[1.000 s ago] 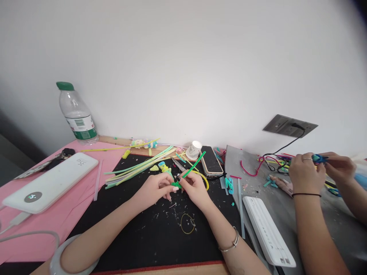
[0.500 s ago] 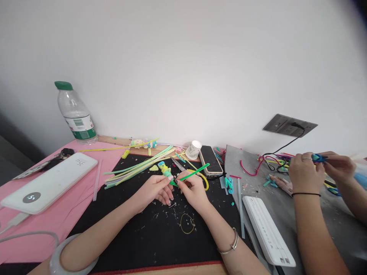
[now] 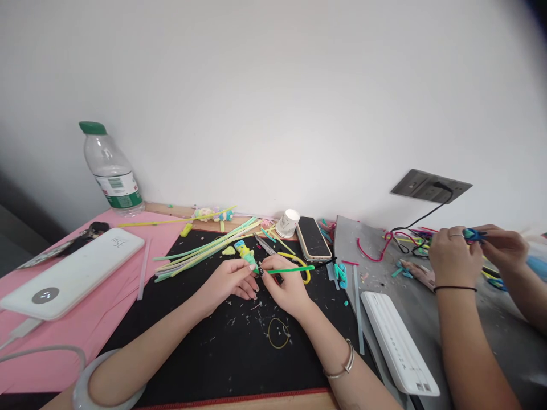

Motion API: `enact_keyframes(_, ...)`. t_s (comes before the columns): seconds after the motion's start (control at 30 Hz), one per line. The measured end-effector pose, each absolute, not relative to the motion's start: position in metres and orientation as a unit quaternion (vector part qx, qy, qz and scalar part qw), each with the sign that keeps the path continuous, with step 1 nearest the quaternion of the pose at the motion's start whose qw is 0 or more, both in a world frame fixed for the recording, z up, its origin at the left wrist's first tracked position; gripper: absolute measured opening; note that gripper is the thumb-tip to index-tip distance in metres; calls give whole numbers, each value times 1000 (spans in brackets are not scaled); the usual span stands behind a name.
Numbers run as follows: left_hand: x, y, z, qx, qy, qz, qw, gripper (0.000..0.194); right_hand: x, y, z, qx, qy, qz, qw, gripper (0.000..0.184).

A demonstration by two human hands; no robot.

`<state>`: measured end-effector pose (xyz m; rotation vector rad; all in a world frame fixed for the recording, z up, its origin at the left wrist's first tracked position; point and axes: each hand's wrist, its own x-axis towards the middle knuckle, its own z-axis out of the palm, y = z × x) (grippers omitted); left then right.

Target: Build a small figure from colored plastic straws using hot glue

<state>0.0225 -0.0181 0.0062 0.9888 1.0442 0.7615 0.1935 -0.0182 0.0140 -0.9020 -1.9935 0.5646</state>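
Note:
My left hand (image 3: 228, 280) is closed in a pinch on a small woven figure (image 3: 248, 255) of yellow, blue and green straw, over the black mat (image 3: 222, 347). My right hand (image 3: 285, 287) pinches a green straw (image 3: 290, 269) at its left end, right against the figure. The straw lies almost level and points right. Both hands touch at the fingertips.
A bundle of loose straws (image 3: 205, 248), scissors (image 3: 265, 245), a paper cup (image 3: 288, 222), a phone (image 3: 313, 238) and a yellow loop (image 3: 277, 332) lie on the mat. A bottle (image 3: 110, 169) and power bank (image 3: 70, 272) sit left. Another person's hands (image 3: 455, 259) work at right beside a white keyboard (image 3: 397, 344).
The green straw's free end has swung down from pointing up-right to nearly level. The woven figure has come up into view between my fingers. The other person's hands stay put.

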Motion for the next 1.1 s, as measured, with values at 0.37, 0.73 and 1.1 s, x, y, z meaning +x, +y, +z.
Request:
enact_keyframes(0.37,24,-18,3,522,449,308,657,31,196,-12,5,-423,-755,291,407,9)
enact_keyframes(0.73,21,-23,2,598,395,296,631,28,195,-7,2,-428,-625,502,417,25)
enact_keyframes(1.1,23,-24,6,587,395,287,646,28,193,-9,6,-437,-603,520,419,27)
